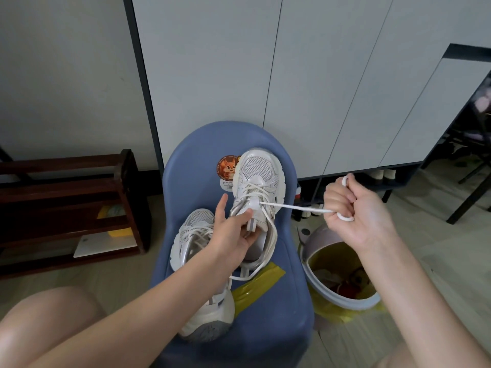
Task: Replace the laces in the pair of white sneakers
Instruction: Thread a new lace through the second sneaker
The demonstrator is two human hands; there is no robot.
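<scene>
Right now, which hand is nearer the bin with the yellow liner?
Right. The right hand grips the lace just above the bin; the left hand holds the sneaker's tongue over the blue chair, farther away.

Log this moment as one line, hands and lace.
left hand holds far sneaker tongue | right hand grips lace, taut | near sneaker laced | both on blue chair
</scene>
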